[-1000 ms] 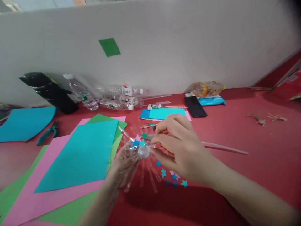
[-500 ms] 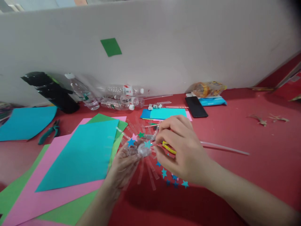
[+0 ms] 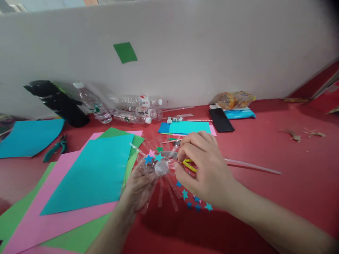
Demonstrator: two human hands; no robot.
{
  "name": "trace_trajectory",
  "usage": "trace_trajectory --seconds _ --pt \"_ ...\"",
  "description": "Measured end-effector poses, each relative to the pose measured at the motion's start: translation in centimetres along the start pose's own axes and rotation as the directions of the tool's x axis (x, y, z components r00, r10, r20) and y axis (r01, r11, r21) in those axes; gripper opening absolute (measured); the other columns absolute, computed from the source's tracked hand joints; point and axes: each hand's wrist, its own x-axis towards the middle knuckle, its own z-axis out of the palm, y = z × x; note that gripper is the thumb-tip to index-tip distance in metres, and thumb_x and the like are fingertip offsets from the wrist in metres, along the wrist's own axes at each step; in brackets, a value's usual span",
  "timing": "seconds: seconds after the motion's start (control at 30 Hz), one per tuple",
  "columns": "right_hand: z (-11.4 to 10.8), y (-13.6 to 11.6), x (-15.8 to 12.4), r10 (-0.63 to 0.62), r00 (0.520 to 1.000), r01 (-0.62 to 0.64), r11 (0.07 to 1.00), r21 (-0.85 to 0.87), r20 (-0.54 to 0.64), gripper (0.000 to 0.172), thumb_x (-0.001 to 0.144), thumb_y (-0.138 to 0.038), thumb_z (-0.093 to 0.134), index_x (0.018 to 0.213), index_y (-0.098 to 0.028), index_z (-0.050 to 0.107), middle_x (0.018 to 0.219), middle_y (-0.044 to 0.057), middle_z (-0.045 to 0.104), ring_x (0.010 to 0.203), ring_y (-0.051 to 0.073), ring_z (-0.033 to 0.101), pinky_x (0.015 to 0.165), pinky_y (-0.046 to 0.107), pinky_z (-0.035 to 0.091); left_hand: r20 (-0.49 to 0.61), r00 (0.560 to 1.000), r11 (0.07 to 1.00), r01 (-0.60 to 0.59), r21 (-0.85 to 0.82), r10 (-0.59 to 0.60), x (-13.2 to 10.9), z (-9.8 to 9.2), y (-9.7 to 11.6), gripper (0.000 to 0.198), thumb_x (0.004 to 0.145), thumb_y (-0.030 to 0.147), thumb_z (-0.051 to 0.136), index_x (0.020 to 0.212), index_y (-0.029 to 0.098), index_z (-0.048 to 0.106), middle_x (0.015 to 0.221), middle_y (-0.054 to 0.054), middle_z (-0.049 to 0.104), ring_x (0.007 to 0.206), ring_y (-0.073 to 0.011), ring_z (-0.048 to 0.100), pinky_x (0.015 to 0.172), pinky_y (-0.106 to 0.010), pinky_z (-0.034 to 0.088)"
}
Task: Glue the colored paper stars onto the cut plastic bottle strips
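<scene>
My left hand [image 3: 139, 188] grips from below a clear plastic bottle piece [image 3: 161, 168] cut into radiating strips. Blue, teal, pink and green paper stars [image 3: 148, 159] are stuck on its strips. My right hand [image 3: 205, 169] is closed, its fingertips pinching one strip at the upper right of the piece. Something yellow [image 3: 189, 164] shows under its fingers. Several loose paper stars [image 3: 196, 203] lie on the red table just below the right hand.
Teal, pink and green paper sheets [image 3: 90, 173] lie at the left. Pliers [image 3: 54, 148], a black container [image 3: 59, 102], plastic bottles [image 3: 132, 113], a phone [image 3: 221, 120], a snack bag [image 3: 235, 99] and a clear rod [image 3: 251, 165] are on the red table [image 3: 291, 183]. A white partition stands behind.
The strip piece has turned a little in my hands, so the stars have shifted. My right fingers moved slightly along the strips; the yellow thing came into sight.
</scene>
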Motion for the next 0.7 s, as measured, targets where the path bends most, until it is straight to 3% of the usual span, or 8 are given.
trace_trajectory --seconds 0.23,0.43,0.53,0.7 --pt "-0.6 0.2 0.2 -0.116 0.993 0.116 0.993 0.04 0.005 0.013 0.087 -0.022 0.058 0.076 -0.016 0.056 0.086 0.004 0.057 0.085 0.018 0.048 0.082 0.039 0.038 -0.009 1.0 1.0 -0.004 -0.019 0.004 -0.1 0.6 0.2 0.034 0.05 0.012 0.09 0.079 0.021 0.075 0.078 0.003 0.076 0.068 -0.0094 0.07 0.063 -0.012 0.056" --pt "-2.4 0.4 0.7 -0.21 0.974 0.224 0.951 0.214 -0.086 0.009 0.087 -0.009 0.056 0.082 -0.017 0.056 0.085 0.003 0.06 0.083 0.014 0.053 0.075 0.031 0.045 0.011 1.0 0.999 -0.02 -0.036 0.021 0.0 0.3 0.1 0.032 0.054 0.013 0.089 0.081 0.022 0.075 0.085 0.002 0.077 0.073 -0.0102 0.071 0.064 -0.012 0.056" --pt "-2.7 0.1 0.8 -0.22 0.975 0.217 0.942 0.257 -0.018 0.013 0.089 -0.007 0.053 0.084 -0.018 0.056 0.081 0.001 0.061 0.079 0.013 0.054 0.072 0.029 0.046 0.0 1.0 0.999 -0.022 -0.027 0.022 0.1 -0.2 -0.2 0.038 0.054 0.013 0.089 0.086 0.025 0.073 0.084 0.004 0.076 0.077 -0.011 0.072 0.071 -0.015 0.057" --pt "-1.9 -0.1 0.6 -0.15 0.985 0.14 0.983 0.12 0.084 0.009 0.09 -0.023 0.057 0.086 -0.017 0.063 0.085 0.005 0.063 0.085 0.019 0.051 0.08 0.039 0.042 -0.026 1.0 0.998 0.006 0.057 -0.005 0.1 -0.8 -0.5 0.047 0.056 0.013 0.088 0.097 0.022 0.068 0.082 0.0 0.075 0.078 -0.0157 0.072 0.079 -0.024 0.056"
